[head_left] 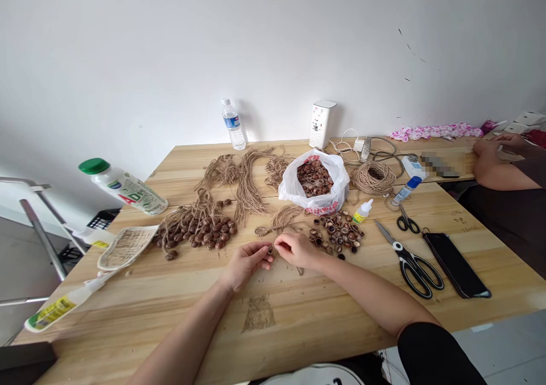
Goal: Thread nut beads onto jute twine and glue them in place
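Observation:
Near the middle of the table my left hand (246,264) pinches a small brown nut shell (270,251) between thumb and fingers. My right hand (297,249) is closed just beside it, thumb against forefinger; whatever it grips is too small to make out. Right behind both hands lies a looped, knotted piece of jute twine (267,231). Open half shells (341,234) are piled to the right of my right hand. Off to the left is a heap of brown nuts on twine loops (215,231).
Behind are cut twine strands (249,186), a plastic bag (291,187) of shells and a twine coil (375,178). A glue bottle (362,211), scissors (413,265) and a phone (458,265) lie right. A woven scoop (128,247) sits left. Another person's arm (495,166) rests far right.

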Demonstrator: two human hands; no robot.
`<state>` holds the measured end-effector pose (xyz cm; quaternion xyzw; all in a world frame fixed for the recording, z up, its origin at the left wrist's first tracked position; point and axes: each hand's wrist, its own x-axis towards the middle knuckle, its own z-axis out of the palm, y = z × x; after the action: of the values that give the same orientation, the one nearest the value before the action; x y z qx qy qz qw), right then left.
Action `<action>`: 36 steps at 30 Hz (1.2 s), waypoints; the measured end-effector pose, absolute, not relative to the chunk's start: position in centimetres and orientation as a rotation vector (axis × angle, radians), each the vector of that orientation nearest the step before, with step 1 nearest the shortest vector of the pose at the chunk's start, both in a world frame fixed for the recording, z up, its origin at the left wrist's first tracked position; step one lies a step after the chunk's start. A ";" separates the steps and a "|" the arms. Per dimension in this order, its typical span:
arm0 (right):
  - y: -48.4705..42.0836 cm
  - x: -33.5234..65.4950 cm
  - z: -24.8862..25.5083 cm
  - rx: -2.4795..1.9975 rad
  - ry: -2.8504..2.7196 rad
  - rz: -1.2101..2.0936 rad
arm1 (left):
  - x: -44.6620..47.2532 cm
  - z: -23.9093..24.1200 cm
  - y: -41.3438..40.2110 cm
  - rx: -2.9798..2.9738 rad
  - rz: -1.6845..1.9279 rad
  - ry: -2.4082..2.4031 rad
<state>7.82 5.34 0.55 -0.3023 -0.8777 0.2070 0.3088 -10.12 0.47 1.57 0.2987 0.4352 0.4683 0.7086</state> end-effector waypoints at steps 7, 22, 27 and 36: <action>5.4 7.6 0.8 -0.814 -2.262 0.625 | -10.1 1.3 0.4 0.693 1.028 0.961; 5.3 7.5 0.9 -0.893 -2.194 0.802 | -10.3 1.2 0.5 0.715 0.992 0.980; 5.3 7.5 1.0 -0.912 -2.168 0.838 | -10.1 1.1 0.5 0.751 1.007 0.984; 5.7 7.6 1.1 -0.878 -2.128 0.917 | -10.0 0.7 0.4 0.882 1.020 1.023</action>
<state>7.59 5.66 1.10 -0.3350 -0.8120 0.3498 0.3257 -9.99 0.35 0.67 0.3901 0.4528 0.4511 0.6628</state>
